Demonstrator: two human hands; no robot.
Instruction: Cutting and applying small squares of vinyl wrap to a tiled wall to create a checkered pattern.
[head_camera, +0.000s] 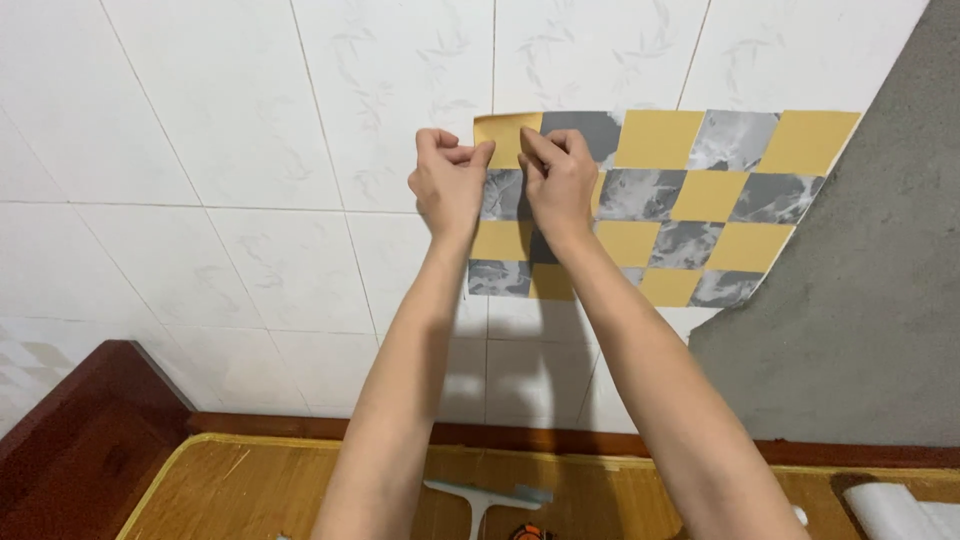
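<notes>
Honey-coloured woven matting with a yellow border fills the bottom of the frame, set in a dark red-brown wooden frame at lower left. On it, low centre, we note a pale blue T-shaped squeegee, a small orange and black object mostly cut off by the frame edge, and a white roll of backing paper at lower right.

Both bare forearms rise from the lower centre toward the wall. The left hand and the right hand meet at upper centre, each with thumb and forefinger closed together, pinching the upper left corner of the yellow and grey-marble chequered adhesive sheet. Whether they grip the film alone or film and liner together we cannot tell.

That sheet lies against the glossy white tiled wall, running from centre to upper right, its right edge meeting a bare grey cement surface.

In our judgement, good practice here is to keep the corner taut, hold the top edge parallel with the horizontal grout line, and press outward from the corner so no air is trapped. The squeegee lies well below the hands, out of immediate reach. The rough cement edge may take adhesion poorly.
</notes>
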